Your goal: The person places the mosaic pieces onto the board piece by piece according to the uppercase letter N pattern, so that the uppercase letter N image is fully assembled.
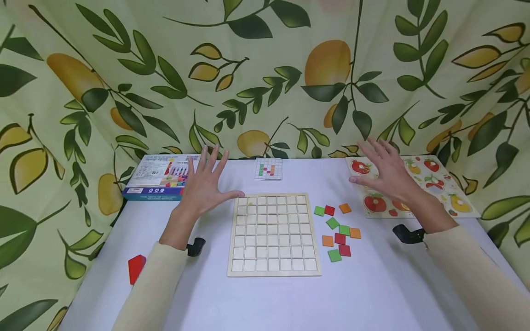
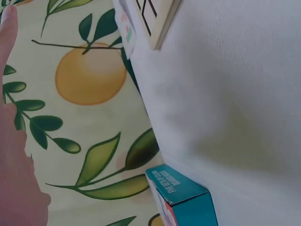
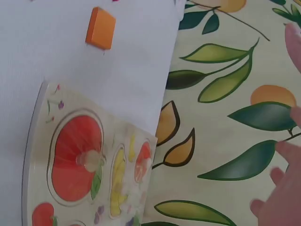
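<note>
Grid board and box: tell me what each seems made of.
The grid board looks like plain matte wood, going by its pale beige surface. The box seems to be printed cardboard, perhaps lightly coated, given its crisp folded edges.

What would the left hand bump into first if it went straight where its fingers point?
Probably the leafy cloth behind the table: the left hand points its fingers that way, and nothing shows between. How far, I can't tell.

"FIVE SETS OF" on teal side of box (image 2: 183,189); remaining print too blurred.
</note>
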Motion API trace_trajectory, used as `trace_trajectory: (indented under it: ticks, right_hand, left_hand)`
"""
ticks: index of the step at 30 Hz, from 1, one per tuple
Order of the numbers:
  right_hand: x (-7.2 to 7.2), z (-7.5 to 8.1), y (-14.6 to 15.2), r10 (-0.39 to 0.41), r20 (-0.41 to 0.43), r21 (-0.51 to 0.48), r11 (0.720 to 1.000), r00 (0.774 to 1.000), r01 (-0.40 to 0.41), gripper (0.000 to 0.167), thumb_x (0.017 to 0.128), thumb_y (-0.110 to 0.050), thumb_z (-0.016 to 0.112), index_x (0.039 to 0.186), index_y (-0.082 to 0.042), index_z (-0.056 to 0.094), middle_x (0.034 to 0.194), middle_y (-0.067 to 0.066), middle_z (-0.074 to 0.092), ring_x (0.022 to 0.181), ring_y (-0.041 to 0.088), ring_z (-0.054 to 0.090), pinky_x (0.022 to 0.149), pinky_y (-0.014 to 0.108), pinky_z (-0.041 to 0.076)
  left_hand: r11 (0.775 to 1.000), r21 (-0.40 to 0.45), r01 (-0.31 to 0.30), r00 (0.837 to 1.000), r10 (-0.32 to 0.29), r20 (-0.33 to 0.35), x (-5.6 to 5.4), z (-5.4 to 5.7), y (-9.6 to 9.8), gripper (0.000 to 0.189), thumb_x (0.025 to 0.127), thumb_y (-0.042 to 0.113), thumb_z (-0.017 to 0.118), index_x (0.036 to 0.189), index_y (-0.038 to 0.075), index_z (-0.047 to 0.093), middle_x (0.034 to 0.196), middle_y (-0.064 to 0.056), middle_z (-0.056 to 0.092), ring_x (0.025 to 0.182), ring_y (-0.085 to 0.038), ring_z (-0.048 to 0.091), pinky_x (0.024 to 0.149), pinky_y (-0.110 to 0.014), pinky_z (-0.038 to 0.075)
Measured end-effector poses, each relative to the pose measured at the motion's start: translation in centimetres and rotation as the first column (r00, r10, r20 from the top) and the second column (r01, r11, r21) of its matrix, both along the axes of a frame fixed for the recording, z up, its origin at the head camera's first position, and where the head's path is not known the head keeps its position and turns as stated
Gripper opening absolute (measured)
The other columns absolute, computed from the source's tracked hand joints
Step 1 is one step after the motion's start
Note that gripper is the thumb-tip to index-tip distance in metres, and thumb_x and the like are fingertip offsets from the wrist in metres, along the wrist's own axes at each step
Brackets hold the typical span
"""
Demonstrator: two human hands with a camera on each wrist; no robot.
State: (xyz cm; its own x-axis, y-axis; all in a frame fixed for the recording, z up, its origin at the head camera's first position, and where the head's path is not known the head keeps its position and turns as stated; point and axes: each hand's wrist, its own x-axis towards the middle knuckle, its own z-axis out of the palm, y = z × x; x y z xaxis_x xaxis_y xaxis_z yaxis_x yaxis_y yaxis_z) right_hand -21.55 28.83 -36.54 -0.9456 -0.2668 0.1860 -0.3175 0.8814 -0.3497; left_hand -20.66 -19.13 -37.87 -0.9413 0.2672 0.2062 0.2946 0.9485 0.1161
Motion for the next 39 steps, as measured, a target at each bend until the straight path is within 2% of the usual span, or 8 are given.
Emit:
trace_trajectory:
  ticks: [7,11,18,24,29,33,36,39]
  right_hand:
    - [0.3,-0.2,-0.6,0.091,0.110,-0.131,0.988,0.990,-0.077,0.095,0.084,-0.039,0.082,0.161,-0.015,0.033,0.168,0.023,0.024,0.152,0.051,0.017,0.111,0.083,0.022]
    - [0.6,-0.7,-0.8,0.109,0.195,-0.144,0.986,0.975,-0.081,0.092,0.083,-0.040,0.084,0.159,-0.017,0.038,0.165,0.023,0.032,0.149,0.050,0.026,0.109,0.081,0.029]
    - [0.8,-1.8,-1.1,0.151,0.264,-0.133,0.984,0.952,-0.120,0.083,0.082,-0.027,0.086,0.154,-0.014,0.046,0.158,0.022,0.045,0.144,0.046,0.041,0.107,0.068,0.047]
    - [0.7,-3.1,-0.9,0.204,0.317,-0.159,0.974,0.926,-0.160,0.071,0.083,-0.022,0.086,0.146,-0.010,0.056,0.144,0.018,0.061,0.127,0.038,0.058,0.092,0.045,0.062]
    - [0.9,-4.1,-1.0,0.199,0.374,-0.176,0.974,0.906,-0.141,0.063,0.083,-0.022,0.086,0.140,-0.011,0.062,0.135,0.017,0.065,0.117,0.034,0.063,0.081,0.026,0.059]
    - [1.2,-4.9,-1.4,0.185,0.367,-0.150,0.979,0.912,-0.138,0.054,0.083,-0.019,0.085,0.133,-0.012,0.068,0.131,0.015,0.069,0.119,0.033,0.061,0.090,0.038,0.059]
    - [1.4,-5.5,-1.6,0.185,0.366,-0.156,0.978,0.912,-0.136,0.049,0.083,-0.014,0.084,0.130,-0.010,0.070,0.131,0.015,0.070,0.120,0.033,0.061,0.100,0.052,0.057]
    - [1.6,-6.1,-1.8,0.180,0.377,-0.163,0.979,0.908,-0.127,0.049,0.083,-0.012,0.084,0.130,-0.009,0.070,0.132,0.016,0.069,0.122,0.036,0.061,0.105,0.057,0.053]
  left_hand:
    - [1.000,0.008,0.017,0.997,-0.018,0.078,1.0,-0.4,0.1,0.119,0.075,0.080,0.067,0.166,0.027,0.012,0.176,-0.006,0.001,0.162,-0.039,-0.003,0.126,-0.072,0.004]
    - [0.999,0.024,0.036,0.984,-0.040,0.173,1.8,-1.2,0.4,0.118,0.076,0.079,0.067,0.166,0.026,0.012,0.176,-0.004,0.001,0.163,-0.038,-0.002,0.126,-0.072,0.004]
    - [0.986,0.136,0.096,0.919,-0.140,0.368,3.1,-2.6,0.6,0.118,0.075,0.070,0.076,0.165,0.024,0.016,0.175,-0.004,0.007,0.163,-0.036,0.002,0.126,-0.072,0.004]
    - [0.980,0.183,0.076,0.869,-0.155,0.470,4.3,-3.1,0.2,0.119,0.074,0.067,0.079,0.165,0.024,0.017,0.175,-0.003,0.009,0.162,-0.038,0.006,0.126,-0.072,0.007]
    - [0.977,0.195,0.088,0.831,-0.180,0.526,5.1,-3.7,0.0,0.125,0.068,0.066,0.084,0.165,0.024,0.018,0.175,-0.001,0.010,0.163,-0.036,0.007,0.125,-0.073,0.009]
    - [0.977,0.183,0.110,0.810,-0.194,0.553,5.6,-4.2,-0.3,0.130,0.062,0.066,0.088,0.165,0.024,0.021,0.175,0.000,0.011,0.163,-0.035,0.007,0.125,-0.073,0.008]
    - [0.977,0.175,0.118,0.805,-0.197,0.560,5.9,-4.6,-0.5,0.132,0.058,0.067,0.089,0.164,0.024,0.023,0.175,0.000,0.012,0.163,-0.035,0.005,0.126,-0.073,0.007]
    - [0.977,0.170,0.130,0.805,-0.204,0.556,5.9,-4.9,-0.5,0.133,0.056,0.067,0.091,0.164,0.023,0.025,0.175,-0.001,0.013,0.163,-0.037,0.005,0.125,-0.073,0.006]
